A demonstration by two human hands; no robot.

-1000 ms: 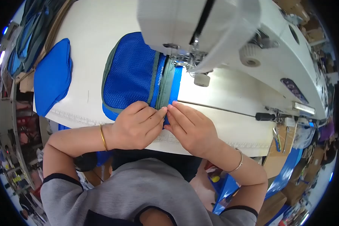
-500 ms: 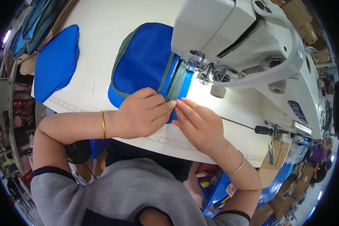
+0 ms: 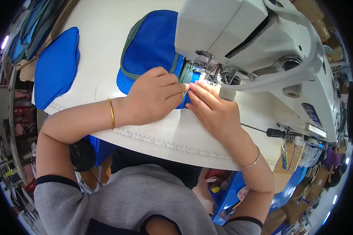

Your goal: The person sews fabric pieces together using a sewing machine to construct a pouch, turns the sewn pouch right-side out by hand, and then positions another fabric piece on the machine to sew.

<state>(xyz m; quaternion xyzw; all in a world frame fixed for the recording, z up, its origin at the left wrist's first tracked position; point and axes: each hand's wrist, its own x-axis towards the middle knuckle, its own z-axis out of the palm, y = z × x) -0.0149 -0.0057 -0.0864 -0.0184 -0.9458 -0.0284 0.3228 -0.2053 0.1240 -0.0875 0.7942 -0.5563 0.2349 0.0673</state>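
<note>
A blue mesh fabric pouch (image 3: 151, 41) with grey-green trim and a grey-green strip along its right side lies flat on the sewing table. That strip runs under the presser foot (image 3: 197, 70) of a white sewing machine (image 3: 219, 27). My left hand (image 3: 153, 98) rests over the pouch's near part, fingers closed on the strip's near end. Fingertips of my right hand (image 3: 215, 109) meet the left ones there and pinch the same edge from the right. The cloth between the fingertips is mostly hidden.
Blue fabric pieces (image 3: 58, 68) lie stacked at the left. A printed ruler (image 3: 161, 143) follows the table's front edge. To the right are a black-handled tool (image 3: 275, 133) and small snips (image 3: 284, 156). More trimmed fabric (image 3: 33, 31) hangs at the upper left.
The pouch has moved away from me, further along under the machine. Both hands have moved forward with it, still together at its near edge.
</note>
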